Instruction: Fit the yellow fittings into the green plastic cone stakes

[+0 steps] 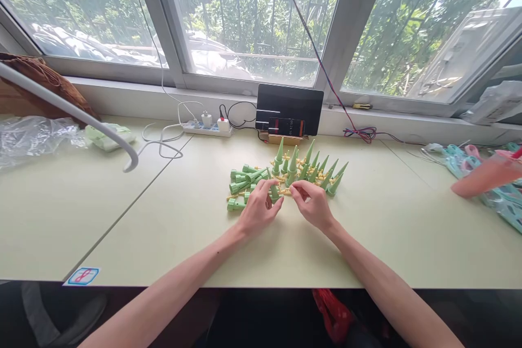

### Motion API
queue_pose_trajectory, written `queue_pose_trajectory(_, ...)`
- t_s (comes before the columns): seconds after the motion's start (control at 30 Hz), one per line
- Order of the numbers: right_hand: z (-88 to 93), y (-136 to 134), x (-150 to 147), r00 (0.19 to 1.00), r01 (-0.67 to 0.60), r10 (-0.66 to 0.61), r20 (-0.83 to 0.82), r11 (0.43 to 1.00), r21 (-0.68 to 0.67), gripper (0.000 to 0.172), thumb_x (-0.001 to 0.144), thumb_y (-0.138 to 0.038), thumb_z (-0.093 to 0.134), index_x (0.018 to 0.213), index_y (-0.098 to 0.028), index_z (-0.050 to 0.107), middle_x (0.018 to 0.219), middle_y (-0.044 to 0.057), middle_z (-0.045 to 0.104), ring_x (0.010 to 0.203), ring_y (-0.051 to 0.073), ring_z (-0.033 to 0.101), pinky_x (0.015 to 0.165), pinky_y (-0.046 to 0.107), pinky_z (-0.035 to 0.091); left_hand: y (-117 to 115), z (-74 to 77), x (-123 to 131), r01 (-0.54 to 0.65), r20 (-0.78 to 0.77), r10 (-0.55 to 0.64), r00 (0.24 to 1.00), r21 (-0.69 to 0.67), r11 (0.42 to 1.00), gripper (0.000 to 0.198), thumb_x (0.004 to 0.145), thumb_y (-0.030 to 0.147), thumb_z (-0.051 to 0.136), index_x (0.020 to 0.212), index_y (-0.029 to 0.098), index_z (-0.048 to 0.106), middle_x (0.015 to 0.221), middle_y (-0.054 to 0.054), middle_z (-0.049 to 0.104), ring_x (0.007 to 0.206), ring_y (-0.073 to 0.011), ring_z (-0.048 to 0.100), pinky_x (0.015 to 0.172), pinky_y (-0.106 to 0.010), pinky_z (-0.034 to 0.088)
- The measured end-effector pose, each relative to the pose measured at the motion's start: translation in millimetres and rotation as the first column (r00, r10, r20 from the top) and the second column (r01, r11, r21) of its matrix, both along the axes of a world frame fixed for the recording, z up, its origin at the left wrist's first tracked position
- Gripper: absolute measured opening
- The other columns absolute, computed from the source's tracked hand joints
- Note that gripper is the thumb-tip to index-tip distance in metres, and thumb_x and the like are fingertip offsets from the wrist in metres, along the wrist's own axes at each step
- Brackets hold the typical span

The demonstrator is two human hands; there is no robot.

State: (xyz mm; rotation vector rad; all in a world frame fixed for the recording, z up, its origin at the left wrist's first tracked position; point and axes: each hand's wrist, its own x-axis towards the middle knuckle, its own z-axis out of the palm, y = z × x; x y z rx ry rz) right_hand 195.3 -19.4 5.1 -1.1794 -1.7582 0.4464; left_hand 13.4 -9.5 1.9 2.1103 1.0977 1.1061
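In the head view my left hand (261, 207) is curled around a green cone-shaped piece (274, 192), which tilts between its thumb and fingers. Just to the right, my right hand (313, 205) pinches a small yellow plastic piece (286, 192) at its fingertips; its exact shape is too small to tell. Behind both hands several green cones (327, 179) stand upright with yellow parts among them. Left of them lie several green tube-like pieces (238, 186), partly hidden by my left hand.
A dark tablet (289, 106) with a phone (286, 126) before it leans at the window. A power strip (207, 128) with cables sits behind left. A white curved tube (81, 111) crosses the left side. At right lie a pink cup-like object (485, 174) and bagged turquoise items (503, 206).
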Motion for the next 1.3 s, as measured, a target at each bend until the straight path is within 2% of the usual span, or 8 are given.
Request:
queue_pose_trajectory(0.2,1.5,-0.9,-0.4,1.000,-0.013,0.013,0.005,1.000,0.020,0.021,0.094,-0.033,0.049,0.086,-0.018,0.062,0.079,0.005,0.066,0.062,0.015,0.057,0.059,0.028,0.048,0.3,0.0,-0.6,0.007,-0.013,-0.007,1.000,-0.008,1.000,0.037,0.089,0.026,0.056,0.126,0.024,0.054,0.102,-0.004,0.052,0.060,-0.0074,0.056,0.060,-0.024,0.054)
queue_pose_trajectory(0.4,3.1,-2.3,-0.3,1.000,0.008,-0.008,-0.003,1.000,0.024,0.020,0.093,-0.033,0.051,0.086,-0.019,0.062,0.080,0.006,0.066,0.064,0.015,0.058,0.060,0.028,0.050,2.1,-2.6,-0.6,-0.009,0.025,0.008,1.000,0.022,1.000,0.031,0.089,0.023,0.055,0.119,0.023,0.058,0.097,-0.004,0.053,0.064,-0.0086,0.059,0.060,-0.024,0.054)
queue_pose_trajectory(0.77,3.3,-3.6,0.5,1.000,0.002,-0.001,-0.022,0.998,0.069,0.019,0.093,-0.031,0.050,0.084,-0.019,0.061,0.078,0.005,0.064,0.064,0.015,0.057,0.059,0.028,0.050,0.5,-1.6,0.7,-0.044,-0.007,0.044,0.999,0.023,0.999,0.023,0.091,0.022,0.053,0.113,0.022,0.060,0.093,-0.003,0.056,0.065,-0.0105,0.059,0.063,-0.026,0.052)
queue_pose_trajectory(0.9,3.8,-3.1,0.8,1.000,-0.001,0.001,0.003,0.999,0.048,0.019,0.093,-0.031,0.050,0.084,-0.019,0.061,0.078,0.005,0.064,0.063,0.015,0.057,0.059,0.028,0.049,0.3,-1.6,0.4,-0.047,-0.020,0.047,0.999,0.017,0.999,0.022,0.091,0.023,0.053,0.112,0.022,0.060,0.091,-0.002,0.055,0.064,-0.0104,0.058,0.064,-0.027,0.051)
queue_pose_trajectory(1.3,2.6,-2.9,-0.7,0.997,-0.071,0.071,-0.002,0.997,0.015,0.018,0.094,-0.031,0.051,0.091,-0.018,0.063,0.081,0.006,0.067,0.063,0.015,0.058,0.056,0.027,0.048,2.4,-4.4,-0.6,0.026,0.004,-0.026,1.000,0.081,0.996,0.020,0.096,0.023,0.049,0.112,0.022,0.059,0.094,-0.004,0.059,0.071,-0.0115,0.058,0.061,-0.023,0.049)
